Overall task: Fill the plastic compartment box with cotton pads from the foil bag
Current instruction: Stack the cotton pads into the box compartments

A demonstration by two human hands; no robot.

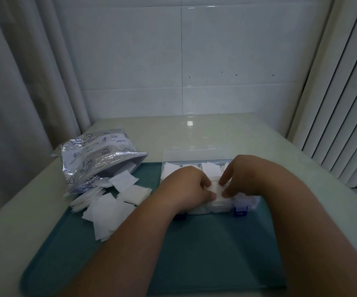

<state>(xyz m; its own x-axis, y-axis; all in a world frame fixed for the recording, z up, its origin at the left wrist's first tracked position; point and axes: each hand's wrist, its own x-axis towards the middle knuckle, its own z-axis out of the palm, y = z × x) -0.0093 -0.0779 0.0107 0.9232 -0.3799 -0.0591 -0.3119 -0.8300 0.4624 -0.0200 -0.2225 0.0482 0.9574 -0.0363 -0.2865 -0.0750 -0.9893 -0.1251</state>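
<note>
A clear plastic compartment box [246, 205] with blue latches lies on the teal mat, its lid open toward the wall. White cotton pads [210, 168] fill its back compartments. Over the box's front middle, my left hand [186, 187] and my right hand [243, 179] meet, and both pinch a small stack of cotton pads [217, 189] between thumb and fingers. The foil bag [94, 157] lies on its side at the left, mouth toward the box. Several loose pads [113, 202] spill from it onto the mat.
The teal mat [205, 254] covers the near part of a pale table [23, 211]. A tiled wall stands behind, a curtain hangs at the left and vertical blinds at the right.
</note>
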